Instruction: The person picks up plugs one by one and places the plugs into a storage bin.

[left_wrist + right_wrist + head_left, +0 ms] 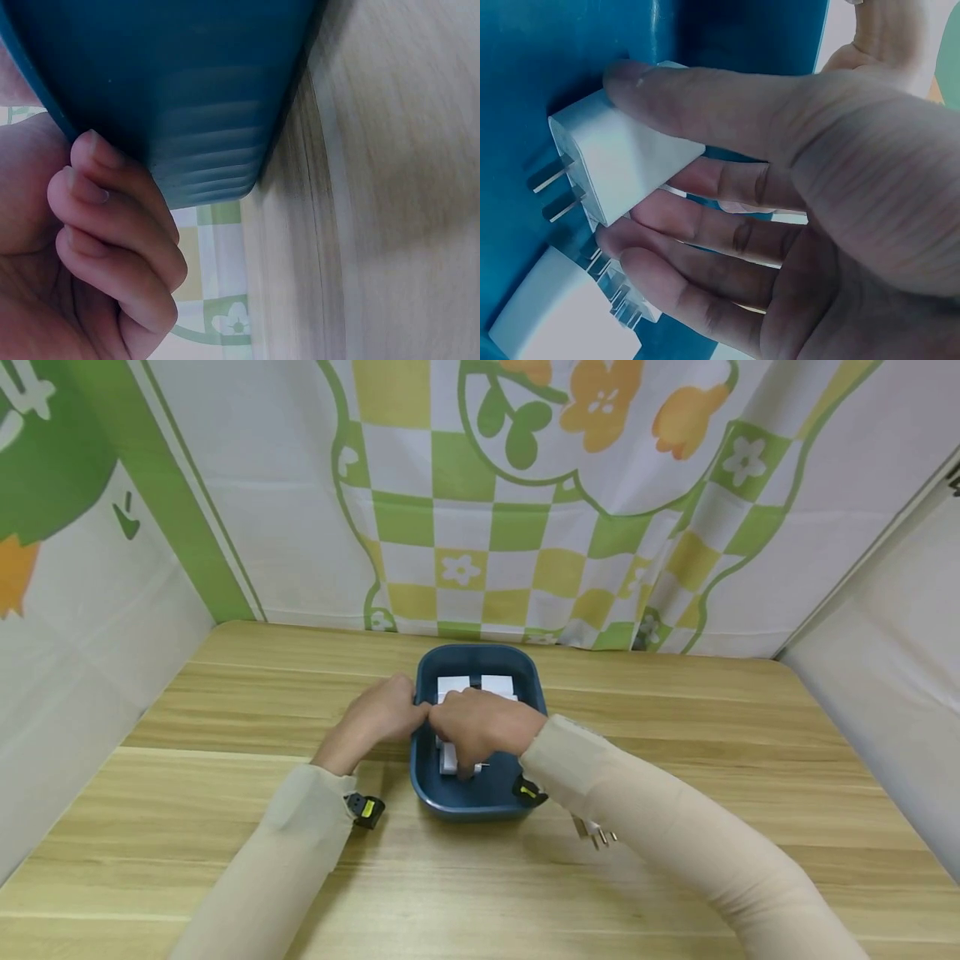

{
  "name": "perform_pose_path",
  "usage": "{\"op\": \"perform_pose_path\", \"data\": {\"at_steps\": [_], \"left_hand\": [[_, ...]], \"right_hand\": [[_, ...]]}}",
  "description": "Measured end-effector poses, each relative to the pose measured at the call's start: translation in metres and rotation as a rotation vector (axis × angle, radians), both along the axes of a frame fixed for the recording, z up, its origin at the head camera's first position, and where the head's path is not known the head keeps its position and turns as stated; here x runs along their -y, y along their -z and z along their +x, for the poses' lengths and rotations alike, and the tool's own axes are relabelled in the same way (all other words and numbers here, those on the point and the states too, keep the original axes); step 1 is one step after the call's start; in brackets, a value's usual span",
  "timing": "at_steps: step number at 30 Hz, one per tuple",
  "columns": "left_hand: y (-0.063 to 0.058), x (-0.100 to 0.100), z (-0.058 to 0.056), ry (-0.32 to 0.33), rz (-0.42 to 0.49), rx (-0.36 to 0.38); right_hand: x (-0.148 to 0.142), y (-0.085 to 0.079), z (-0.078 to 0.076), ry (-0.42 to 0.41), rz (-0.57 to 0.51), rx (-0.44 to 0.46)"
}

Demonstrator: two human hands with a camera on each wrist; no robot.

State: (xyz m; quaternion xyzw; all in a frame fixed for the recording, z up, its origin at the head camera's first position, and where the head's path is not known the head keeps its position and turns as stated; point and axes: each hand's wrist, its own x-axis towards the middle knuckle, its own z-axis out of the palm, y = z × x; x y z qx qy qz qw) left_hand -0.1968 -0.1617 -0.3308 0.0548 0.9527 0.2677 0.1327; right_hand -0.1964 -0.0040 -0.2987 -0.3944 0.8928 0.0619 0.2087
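A dark blue plastic bin (480, 812) stands on the table with several white plug-in chargers inside. My left hand (386, 710) pinches the bin's left rim; in the left wrist view its fingers (124, 225) curl against the outside wall (202, 97). My right hand (487, 724) reaches into the bin. Its thumb and fingers hold a white two-pin charger (630, 154), prongs pointing away from the palm. Below that lies another white charger (562, 315), with more metal prongs beside it. From the head view the right hand covers part of the bin's contents.
Outside the bin, under the right forearm, a plug with metal prongs (597, 837) lies partly hidden on the wooden table (225, 760). A patterned curtain (465, 527) hangs behind the table, with white sheets at both sides.
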Motion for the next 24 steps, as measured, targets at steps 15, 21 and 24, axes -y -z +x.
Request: {"op": "perform_pose_path", "data": {"at_steps": [15,21,24], "left_hand": [[-0.0001,-0.0003,0.0016,-0.013,-0.01,-0.003],[-0.0002,-0.0003,0.0023,-0.013,-0.003,-0.005],[-0.0004,-0.0006,0.0024,-0.014,-0.002,-0.009]], "right_hand": [[0.0028,0.0018,0.0012,-0.007,0.048,0.012],[0.0038,0.0012,0.0017,-0.016,0.058,-0.003],[0.0036,0.0007,0.0023,-0.004,0.057,-0.008]]}}
